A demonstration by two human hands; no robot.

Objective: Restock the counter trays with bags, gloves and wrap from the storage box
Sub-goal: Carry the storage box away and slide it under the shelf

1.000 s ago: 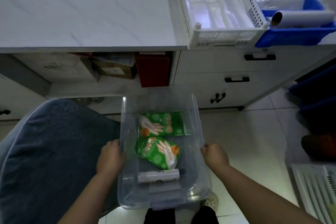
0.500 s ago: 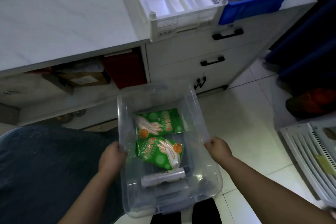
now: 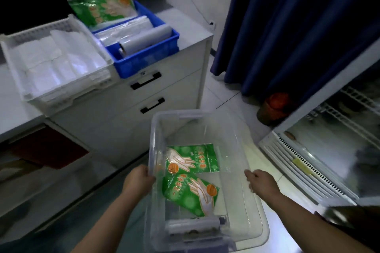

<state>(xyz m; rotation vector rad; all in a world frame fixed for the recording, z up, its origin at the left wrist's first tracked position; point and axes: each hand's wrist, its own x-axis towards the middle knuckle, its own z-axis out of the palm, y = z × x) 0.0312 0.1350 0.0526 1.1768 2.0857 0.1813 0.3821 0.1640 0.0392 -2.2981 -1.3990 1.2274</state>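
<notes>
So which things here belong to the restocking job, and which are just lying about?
Job: clear storage box, held at its rim by left hand and right hand; two green glove packs and a roll inside it; white tray; blue tray.
Lying about: dark curtain; drawer unit; glass-door cooler; reddish thing on the floor.

Blue curtain, white drawer cabinet, glass-door fridge, tiled floor

Clear storage box, green glove packs with orange dots, blue tray, white tray, navy curtain
</notes>
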